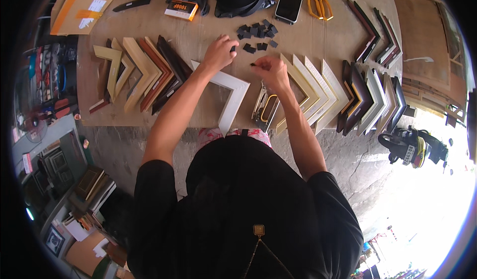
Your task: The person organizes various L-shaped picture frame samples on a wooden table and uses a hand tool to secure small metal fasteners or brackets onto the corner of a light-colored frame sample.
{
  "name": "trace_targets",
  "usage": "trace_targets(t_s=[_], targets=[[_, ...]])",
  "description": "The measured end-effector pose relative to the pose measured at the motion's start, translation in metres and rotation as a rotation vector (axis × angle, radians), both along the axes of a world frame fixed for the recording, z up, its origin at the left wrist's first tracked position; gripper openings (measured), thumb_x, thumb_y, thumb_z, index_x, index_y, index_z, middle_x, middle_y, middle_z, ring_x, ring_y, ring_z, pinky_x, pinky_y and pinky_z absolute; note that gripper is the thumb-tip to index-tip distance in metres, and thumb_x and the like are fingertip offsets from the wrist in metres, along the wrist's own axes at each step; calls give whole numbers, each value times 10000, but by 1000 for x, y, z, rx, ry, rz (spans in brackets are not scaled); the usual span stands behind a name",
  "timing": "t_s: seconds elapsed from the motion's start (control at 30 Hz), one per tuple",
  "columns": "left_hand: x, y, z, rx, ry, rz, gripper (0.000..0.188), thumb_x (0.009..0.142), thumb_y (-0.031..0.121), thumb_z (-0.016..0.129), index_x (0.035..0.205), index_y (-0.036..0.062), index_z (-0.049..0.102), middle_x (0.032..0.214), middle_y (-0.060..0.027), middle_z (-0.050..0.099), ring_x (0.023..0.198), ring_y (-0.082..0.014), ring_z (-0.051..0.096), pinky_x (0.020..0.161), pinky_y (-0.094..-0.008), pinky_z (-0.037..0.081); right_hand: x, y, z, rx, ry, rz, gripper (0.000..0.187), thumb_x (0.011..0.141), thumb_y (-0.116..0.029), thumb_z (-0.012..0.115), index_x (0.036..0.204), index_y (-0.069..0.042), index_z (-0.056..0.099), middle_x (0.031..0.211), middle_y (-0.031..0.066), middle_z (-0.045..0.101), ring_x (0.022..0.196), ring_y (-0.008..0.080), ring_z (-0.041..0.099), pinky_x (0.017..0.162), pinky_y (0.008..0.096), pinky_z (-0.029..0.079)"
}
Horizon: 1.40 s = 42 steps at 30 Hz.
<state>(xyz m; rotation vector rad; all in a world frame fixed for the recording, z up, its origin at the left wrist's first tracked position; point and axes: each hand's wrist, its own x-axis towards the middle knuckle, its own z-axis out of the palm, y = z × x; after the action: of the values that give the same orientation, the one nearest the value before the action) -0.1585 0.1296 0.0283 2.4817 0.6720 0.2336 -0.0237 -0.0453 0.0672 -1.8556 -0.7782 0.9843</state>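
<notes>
My left hand [220,52] is closed on a small black square piece [233,48], above the table beside the loose pieces. My right hand [273,72] pinches a small dark bit [253,64] between thumb and fingertips; its exact kind is too small to make out. Under my left forearm lies a white L-shaped frame corner [233,91], pointing right, partly covered by the arm. Beyond both hands several black square pieces [257,30] are scattered in a loose pile. A metal stapler [259,105] with a yellow-edged handle rests by my right wrist.
Frame corners in wood tones [136,55] are lined up at left; cream ones [310,87] and dark and silver ones [370,100] at right. Along the far side are a cardboard box [82,5], a small orange box [181,9], a phone [290,2] and scissors [319,5].
</notes>
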Motion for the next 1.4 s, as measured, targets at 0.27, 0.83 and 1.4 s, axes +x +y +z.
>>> trace_targets(t_s=[0.27, 0.83, 1.4], targets=[[-14, -15, 15, -253, -157, 149, 102, 793, 44, 714, 865, 23, 645, 724, -93, 672, 625, -164, 639, 601, -281, 507, -52, -24, -11, 17, -56, 142, 209, 735, -87, 730, 918, 9, 703, 781, 159, 704, 718, 246, 703, 692, 326, 558], [-67, -135, 15, 176, -297, 350, 189, 701, 149, 778, 881, 169, 729, 967, 24, 583, 899, -238, 544, 760, -389, 411, -92, -76, 19, -560, -566, 158, 663, 790, -342, 712, 1282, -26, 399, 937, 261, 607, 838, 420, 657, 704, 496, 531], [-68, -145, 1, 175, -455, 435, 241, 733, 90, 749, 961, 161, 719, 1037, -19, 581, 903, -272, 526, 796, -410, 426, -42, -69, 61, -566, -460, 357, 330, 862, -241, 574, 854, 83, 634, 808, 339, 627, 828, 475, 640, 766, 514, 507]])
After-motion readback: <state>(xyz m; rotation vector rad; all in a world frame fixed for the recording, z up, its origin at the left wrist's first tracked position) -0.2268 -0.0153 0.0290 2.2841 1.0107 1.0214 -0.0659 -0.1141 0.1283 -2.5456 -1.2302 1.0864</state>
